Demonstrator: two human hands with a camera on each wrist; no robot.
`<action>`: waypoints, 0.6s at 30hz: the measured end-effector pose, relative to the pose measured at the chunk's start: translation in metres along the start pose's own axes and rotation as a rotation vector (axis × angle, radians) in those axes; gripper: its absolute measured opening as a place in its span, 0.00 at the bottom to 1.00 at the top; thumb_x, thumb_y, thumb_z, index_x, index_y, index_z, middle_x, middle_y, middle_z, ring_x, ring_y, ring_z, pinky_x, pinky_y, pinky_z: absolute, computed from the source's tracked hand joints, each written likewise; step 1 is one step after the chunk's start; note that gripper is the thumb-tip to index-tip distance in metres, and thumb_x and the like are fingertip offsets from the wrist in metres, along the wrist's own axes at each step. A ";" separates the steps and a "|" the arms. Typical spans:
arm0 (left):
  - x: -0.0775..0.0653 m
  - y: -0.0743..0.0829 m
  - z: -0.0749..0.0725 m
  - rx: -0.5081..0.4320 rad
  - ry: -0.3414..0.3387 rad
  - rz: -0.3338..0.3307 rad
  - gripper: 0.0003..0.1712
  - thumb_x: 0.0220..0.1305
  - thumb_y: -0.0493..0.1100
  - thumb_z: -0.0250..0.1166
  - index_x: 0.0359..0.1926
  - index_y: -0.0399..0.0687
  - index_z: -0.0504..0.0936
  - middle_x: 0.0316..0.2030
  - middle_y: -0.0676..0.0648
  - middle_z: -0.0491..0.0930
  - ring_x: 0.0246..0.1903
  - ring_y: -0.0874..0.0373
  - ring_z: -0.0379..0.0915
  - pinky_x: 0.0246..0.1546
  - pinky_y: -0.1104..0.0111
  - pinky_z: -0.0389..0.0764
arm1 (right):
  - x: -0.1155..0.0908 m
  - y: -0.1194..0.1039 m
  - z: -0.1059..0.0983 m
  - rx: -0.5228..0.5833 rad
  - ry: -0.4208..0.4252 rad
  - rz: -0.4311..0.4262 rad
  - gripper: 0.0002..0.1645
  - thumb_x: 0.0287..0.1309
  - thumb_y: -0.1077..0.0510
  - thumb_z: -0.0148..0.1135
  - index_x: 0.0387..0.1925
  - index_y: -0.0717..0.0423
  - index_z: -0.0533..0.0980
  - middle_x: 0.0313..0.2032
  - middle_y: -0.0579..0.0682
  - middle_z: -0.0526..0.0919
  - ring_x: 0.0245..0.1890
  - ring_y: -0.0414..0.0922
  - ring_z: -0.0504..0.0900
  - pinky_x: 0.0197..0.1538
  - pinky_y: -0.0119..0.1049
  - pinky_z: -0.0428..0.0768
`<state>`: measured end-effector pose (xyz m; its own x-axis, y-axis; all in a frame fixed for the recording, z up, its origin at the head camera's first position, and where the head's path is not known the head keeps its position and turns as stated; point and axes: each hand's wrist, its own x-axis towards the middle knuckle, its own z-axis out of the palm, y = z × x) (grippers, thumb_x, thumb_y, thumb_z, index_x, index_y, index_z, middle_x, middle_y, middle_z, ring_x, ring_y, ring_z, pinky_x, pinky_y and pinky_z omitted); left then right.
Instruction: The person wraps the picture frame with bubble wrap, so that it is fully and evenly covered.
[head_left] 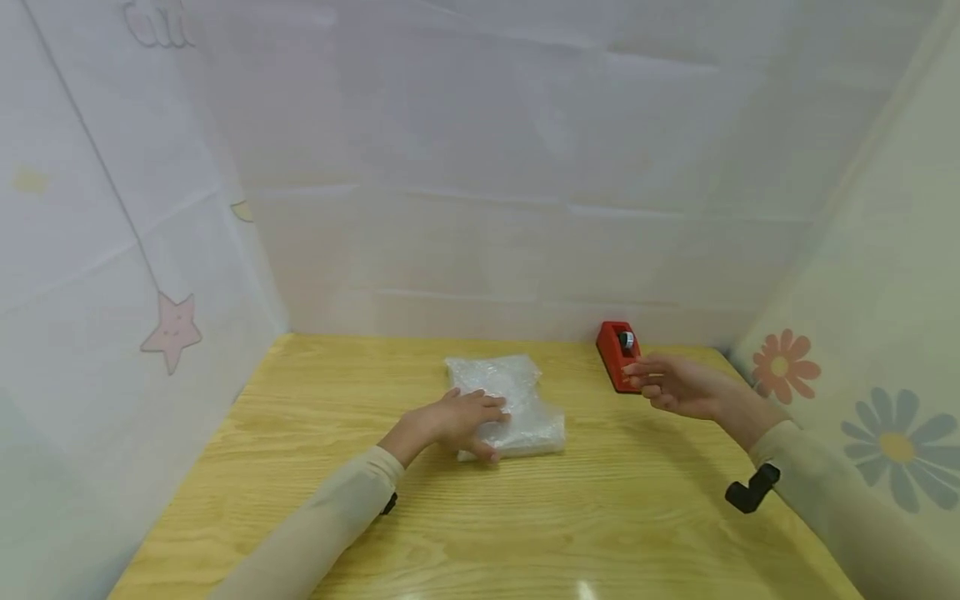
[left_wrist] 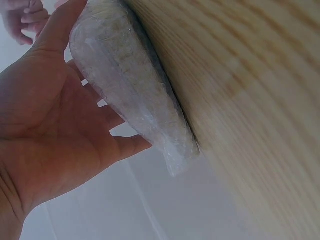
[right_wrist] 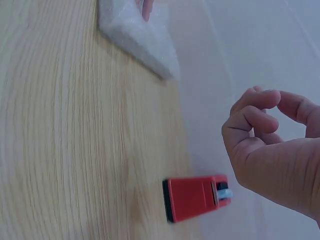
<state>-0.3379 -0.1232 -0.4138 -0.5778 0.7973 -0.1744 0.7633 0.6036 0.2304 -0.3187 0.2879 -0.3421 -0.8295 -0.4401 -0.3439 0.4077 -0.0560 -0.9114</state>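
Observation:
A flat bundle of clear bubble wrap lies on the wooden table, loosely squared, with an uneven right side. My left hand rests on its left part with fingers spread. In the left wrist view the palm faces the side of the wrapped bundle, and the fingertips are partly hidden behind it. My right hand is raised beside a red tape dispenser. Its fingers are curled, with thumb and forefinger tips close together in the right wrist view. No strip of tape is visible between them.
The wooden table meets a pale cloth backdrop at the back and both sides. The dispenser stands near the table's back edge, right of the bundle. A roll sits in it.

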 end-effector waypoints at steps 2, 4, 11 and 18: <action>0.000 0.001 0.001 0.004 0.003 -0.003 0.43 0.65 0.67 0.65 0.75 0.55 0.68 0.78 0.47 0.54 0.76 0.41 0.45 0.70 0.37 0.47 | 0.003 0.000 0.005 0.051 -0.017 -0.019 0.21 0.83 0.53 0.40 0.53 0.58 0.78 0.48 0.52 0.79 0.30 0.40 0.70 0.32 0.32 0.70; 0.000 0.003 0.000 -0.001 0.002 -0.004 0.43 0.66 0.66 0.66 0.75 0.55 0.68 0.78 0.47 0.54 0.76 0.41 0.45 0.70 0.37 0.47 | 0.007 0.000 0.011 0.069 -0.016 -0.036 0.20 0.83 0.54 0.40 0.50 0.56 0.79 0.48 0.52 0.81 0.32 0.40 0.74 0.32 0.32 0.70; -0.003 0.008 0.000 0.008 -0.001 -0.008 0.43 0.67 0.67 0.63 0.77 0.57 0.65 0.79 0.48 0.52 0.76 0.41 0.43 0.70 0.38 0.45 | 0.028 0.000 0.040 -0.036 0.100 -0.045 0.13 0.81 0.53 0.48 0.46 0.52 0.77 0.46 0.52 0.80 0.29 0.40 0.69 0.29 0.31 0.63; -0.003 0.033 0.008 0.078 0.013 -0.043 0.44 0.70 0.70 0.56 0.79 0.58 0.61 0.79 0.47 0.50 0.76 0.39 0.44 0.70 0.38 0.49 | 0.048 0.007 0.076 -0.094 0.146 -0.041 0.12 0.80 0.55 0.49 0.46 0.56 0.77 0.42 0.52 0.81 0.28 0.41 0.69 0.29 0.30 0.66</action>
<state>-0.3088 -0.1061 -0.4135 -0.6135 0.7712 -0.1700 0.7578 0.6355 0.1479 -0.3266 0.1985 -0.3474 -0.8942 -0.3040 -0.3286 0.3401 0.0159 -0.9403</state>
